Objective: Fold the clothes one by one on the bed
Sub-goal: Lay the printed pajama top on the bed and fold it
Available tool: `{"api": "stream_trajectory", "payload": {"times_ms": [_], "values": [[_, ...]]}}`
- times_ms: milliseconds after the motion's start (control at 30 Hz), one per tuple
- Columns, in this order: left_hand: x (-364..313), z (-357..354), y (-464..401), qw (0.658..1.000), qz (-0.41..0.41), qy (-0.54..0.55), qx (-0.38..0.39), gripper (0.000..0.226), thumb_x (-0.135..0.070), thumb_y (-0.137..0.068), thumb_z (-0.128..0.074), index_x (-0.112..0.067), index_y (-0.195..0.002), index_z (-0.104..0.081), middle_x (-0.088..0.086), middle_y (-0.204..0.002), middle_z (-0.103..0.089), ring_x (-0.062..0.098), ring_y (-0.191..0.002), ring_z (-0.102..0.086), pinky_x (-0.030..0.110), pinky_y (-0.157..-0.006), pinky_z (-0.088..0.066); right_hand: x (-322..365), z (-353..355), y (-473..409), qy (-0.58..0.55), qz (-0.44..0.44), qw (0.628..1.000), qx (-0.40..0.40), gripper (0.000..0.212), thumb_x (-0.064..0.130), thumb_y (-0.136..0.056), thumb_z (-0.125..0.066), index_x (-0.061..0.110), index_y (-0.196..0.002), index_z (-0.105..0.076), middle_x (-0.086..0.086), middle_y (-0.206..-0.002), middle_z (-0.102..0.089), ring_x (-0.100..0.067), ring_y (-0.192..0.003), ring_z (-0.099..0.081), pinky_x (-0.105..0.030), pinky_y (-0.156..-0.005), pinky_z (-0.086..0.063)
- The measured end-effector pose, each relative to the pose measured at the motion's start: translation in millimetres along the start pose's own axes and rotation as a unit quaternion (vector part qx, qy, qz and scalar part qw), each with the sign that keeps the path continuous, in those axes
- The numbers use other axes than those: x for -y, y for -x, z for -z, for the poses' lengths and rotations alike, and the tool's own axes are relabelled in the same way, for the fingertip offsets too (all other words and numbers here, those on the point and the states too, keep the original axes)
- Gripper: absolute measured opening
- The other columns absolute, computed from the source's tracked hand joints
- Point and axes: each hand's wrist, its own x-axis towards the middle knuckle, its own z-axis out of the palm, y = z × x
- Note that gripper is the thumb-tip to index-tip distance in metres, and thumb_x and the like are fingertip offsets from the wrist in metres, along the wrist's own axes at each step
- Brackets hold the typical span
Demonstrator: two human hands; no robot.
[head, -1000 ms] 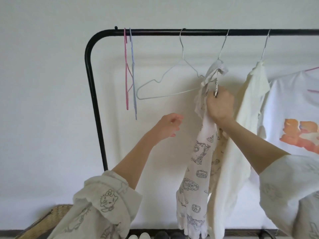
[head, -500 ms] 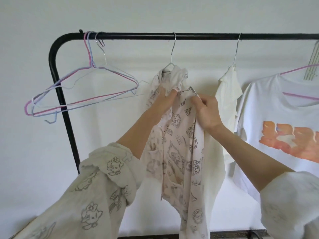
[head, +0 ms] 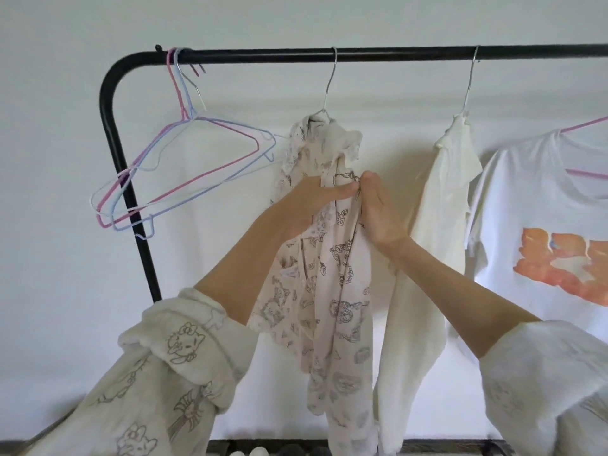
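My left hand (head: 309,205) and right hand (head: 375,205) both pinching the printed garment (head: 332,291) on its hanger (head: 330,83), empty hangers (head: 184,166) at nine o'clock, cream top (head: 441,205) at three o'clock

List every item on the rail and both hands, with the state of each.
patterned garment: hanging on a hanger, bunched, gripped by both hands
left hand: gripping its front
right hand: pinching its front
cream garment: hanging, untouched
white T-shirt: hanging on a pink hanger
empty hangers: bare, bunched at the rail's end
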Motion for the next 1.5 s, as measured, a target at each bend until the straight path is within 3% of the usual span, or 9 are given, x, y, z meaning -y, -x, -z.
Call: {"api": "stream_trajectory", "payload": {"times_ms": [167, 367, 600, 767, 967, 1200, 1333, 1400, 1500], "values": [[2, 10, 9, 1.000, 0.028, -0.009, 0.010, 0.061, -0.057, -0.069, -0.075, -0.018, -0.116, -0.066, 0.026, -0.124, -0.058, 0.038, -0.125, -0.046, 0.063, -0.107, -0.028, 6, -1, -3, -0.090, -0.065, 0.992, 0.066, 0.037, 0.042, -0.099, -0.035, 0.011, -0.092, -0.053, 0.000, -0.072, -0.048, -0.010, -0.056, -0.042, -0.026, -0.055, -0.035], [-11, 11, 32, 0.999, 0.008, 0.000, 0.049, 0.040, -0.021, -0.089, -0.060, 0.002, -0.121, -0.056, 0.023, -0.112, -0.062, 0.031, -0.102, -0.064, 0.041, -0.096, -0.049, 17, 11, -18, -0.222, -0.170, 0.937, 0.211, 0.030, 0.037, -0.092, -0.054, 0.016, -0.070, -0.051, 0.004, -0.054, -0.045, -0.011, -0.040, -0.038, -0.021, -0.041, -0.035], [-15, 19, 42, 0.994, 0.043, -0.101, -0.019, 0.052, -0.033, -0.078, -0.073, -0.005, -0.119, -0.059, 0.009, -0.120, -0.065, 0.020, -0.114, -0.060, 0.038, -0.106, -0.041, 34, 7, -30, -0.239, -0.182, 0.933, 0.196, 0.016, 0.022, -0.088, -0.062, 0.016, -0.074, -0.057, 0.008, -0.053, -0.047, -0.009, -0.044, -0.044, -0.017, -0.041, -0.038], [-9, 14, 44, 0.980, 0.002, -0.161, -0.117, 0.028, -0.025, -0.081, -0.070, -0.003, -0.098, -0.067, 0.011, -0.091, -0.063, 0.021, -0.085, -0.055, 0.032, -0.076, -0.042, 38, -7, -33, -0.214, -0.182, 0.943, 0.176, 0.005, 0.011, -0.088, -0.060, 0.010, -0.085, -0.059, -0.001, -0.058, -0.051, -0.007, -0.037, -0.054, -0.016, -0.039, -0.046], [-3, 7, 59, 0.889, -0.059, -0.415, -0.185, 0.034, -0.017, -0.083, -0.063, 0.000, -0.111, -0.052, 0.012, -0.106, -0.061, 0.027, -0.096, -0.055, 0.032, -0.078, -0.041, 35, -15, -37, -0.227, -0.149, 0.941, 0.201, 0.018, -0.002, -0.089, -0.048, 0.007, -0.084, -0.064, -0.008, -0.075, -0.064, -0.012, -0.057, -0.064, -0.021, -0.055, -0.056], [-2, 15, 65, 0.872, -0.056, -0.468, -0.132, 0.026, -0.020, -0.089, -0.056, 0.005, -0.081, -0.056, 0.022, -0.085, -0.059, 0.032, -0.088, -0.059, 0.040, -0.078, -0.044, 21, -23, -34, -0.349, -0.192, 0.900, 0.180, 0.026, 0.002, -0.094, -0.036, 0.008, -0.084, -0.060, -0.003, -0.067, -0.068, -0.015, -0.058, -0.066, -0.028, -0.057, -0.058], [4, 18, 62, 0.861, -0.051, -0.490, -0.131, 0.032, -0.022, -0.095, -0.048, 0.006, -0.087, -0.061, 0.014, -0.098, -0.054, 0.025, -0.089, -0.057, 0.028, -0.074, -0.037, 11, -26, -32, -0.423, -0.258, 0.855, 0.152, 0.044, 0.042, -0.098, -0.029, 0.010, -0.095, -0.059, -0.008, -0.084, -0.058, -0.021, -0.071, -0.057, -0.033, -0.071, -0.052], [7, 15, 62, 0.870, -0.050, -0.476, -0.118, 0.032, -0.020, -0.096, -0.046, 0.006, -0.089, -0.063, 0.008, -0.096, -0.050, 0.010, -0.082, -0.052, 0.022, -0.073, -0.035, 10, -29, -33, -0.405, -0.246, 0.868, 0.150, 0.050, 0.057, -0.091, -0.037, 0.011, -0.096, -0.059, -0.005, -0.081, -0.053, -0.019, -0.070, -0.054, -0.030, -0.069, -0.051], [11, 11, 60, 0.896, -0.075, -0.418, -0.134, 0.029, -0.020, -0.095, -0.048, 0.000, -0.092, -0.069, -0.004, -0.083, -0.041, 0.011, -0.079, -0.053, 0.034, -0.084, -0.049, 9, -30, -35, -0.302, -0.220, 0.916, 0.144, 0.035, 0.033, -0.086, -0.062, 0.006, -0.107, -0.062, -0.005, -0.093, -0.062, -0.023, -0.093, -0.061, -0.038, -0.093, -0.047]]}}
